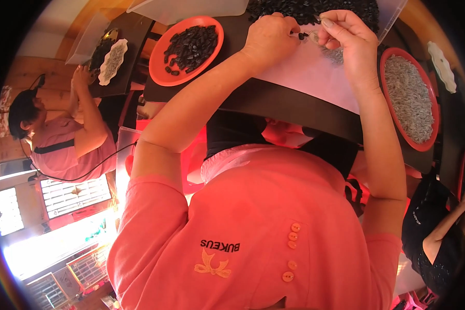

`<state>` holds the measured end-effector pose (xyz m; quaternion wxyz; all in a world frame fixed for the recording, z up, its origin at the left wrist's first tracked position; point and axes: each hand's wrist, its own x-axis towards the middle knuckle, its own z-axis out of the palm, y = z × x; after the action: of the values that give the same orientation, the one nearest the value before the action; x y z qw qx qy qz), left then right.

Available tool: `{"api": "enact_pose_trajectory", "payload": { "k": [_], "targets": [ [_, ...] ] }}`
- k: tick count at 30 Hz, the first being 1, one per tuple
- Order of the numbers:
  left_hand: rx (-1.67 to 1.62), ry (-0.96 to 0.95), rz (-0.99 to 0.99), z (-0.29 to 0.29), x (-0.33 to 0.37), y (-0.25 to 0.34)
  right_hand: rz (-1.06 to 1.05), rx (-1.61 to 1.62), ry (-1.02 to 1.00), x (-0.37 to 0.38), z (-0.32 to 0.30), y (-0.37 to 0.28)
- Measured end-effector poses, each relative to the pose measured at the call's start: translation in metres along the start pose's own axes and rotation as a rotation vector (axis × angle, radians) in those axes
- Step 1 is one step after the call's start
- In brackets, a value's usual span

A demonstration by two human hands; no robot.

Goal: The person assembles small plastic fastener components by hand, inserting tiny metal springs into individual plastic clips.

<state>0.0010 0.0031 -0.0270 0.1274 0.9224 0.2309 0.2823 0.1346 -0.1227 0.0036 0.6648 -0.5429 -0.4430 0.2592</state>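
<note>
My left hand (pixel 273 35) is closed with its fingertips pinched on a small black part (pixel 303 36), over a white sheet (pixel 299 77) on the dark table. Facing it, my right hand (pixel 348 37) pinches thumb against forefinger, a little apart from the left. What lies between those fingertips is too small to name. Beneath the right hand is a small heap of thin grey, clear-looking pieces (pixel 334 55). Beyond both hands spreads a large pile of black parts (pixel 356 11).
Left of my arm, a red-orange plate (pixel 158 66) holds black pieces. At right, another red-orange plate (pixel 389 56) is full of thin grey pieces. A pale scalloped dish (pixel 441 67) stands beyond it. One co-worker (pixel 70 134) sits at left, another (pixel 434 227) at right.
</note>
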Motion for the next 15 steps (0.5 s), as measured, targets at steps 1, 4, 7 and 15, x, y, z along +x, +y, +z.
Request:
{"api": "enact_pose_trajectory", "payload": {
  "k": [1, 4, 7, 15],
  "targets": [
    [-0.002, 0.003, 0.003, -0.002, 0.002, -0.001, -0.003, -0.003, 0.002, 0.001, -0.002, 0.0],
    [-0.29, -0.081, -0.08, -0.006, 0.006, -0.003, -0.019, 0.018, 0.052, 0.003, -0.009, 0.0],
    [-0.19, -0.052, 0.053, 0.001, 0.012, -0.007, -0.016, 0.061, 0.07, 0.006, -0.012, -0.004],
    [0.151, -0.035, 0.335, 0.011, 0.018, -0.01, 0.013, 0.038, 0.089, 0.008, -0.02, 0.001]
  ]
}}
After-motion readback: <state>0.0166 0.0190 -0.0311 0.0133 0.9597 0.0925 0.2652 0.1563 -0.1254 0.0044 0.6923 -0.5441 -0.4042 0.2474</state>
